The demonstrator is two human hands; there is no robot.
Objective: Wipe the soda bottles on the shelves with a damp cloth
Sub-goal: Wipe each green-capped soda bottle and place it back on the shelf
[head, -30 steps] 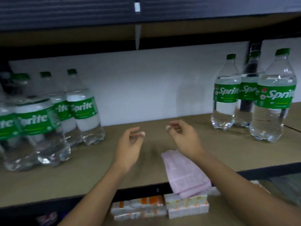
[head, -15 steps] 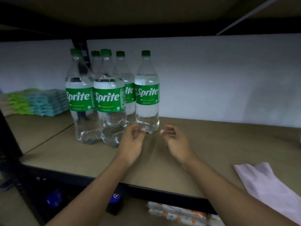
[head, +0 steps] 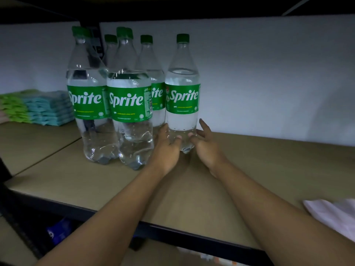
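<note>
Several clear Sprite bottles with green caps and labels stand in a group (head: 126, 100) at the left of the brown shelf (head: 259, 169). The rightmost Sprite bottle (head: 182, 98) stands a little apart from them. My left hand (head: 166, 145) curls round the left side of its base, thumb on the front. My right hand (head: 204, 145) touches the right side of the base with its thumb, its fingers spread and nearly straight. The pink cloth (head: 334, 214) lies on the shelf at the right edge, held by neither hand.
Stacks of flat green and blue packs (head: 44, 107) lie on the neighbouring shelf board at far left. A white wall backs the shelf. The upper shelf hangs dark overhead. Boxes show on the lower level beneath the shelf's black front rail (head: 192, 237).
Both hands have reached forward from mid-air to the base of the rightmost bottle. The view has moved closer to the left bottle group; the cloth now lies at the right edge.
</note>
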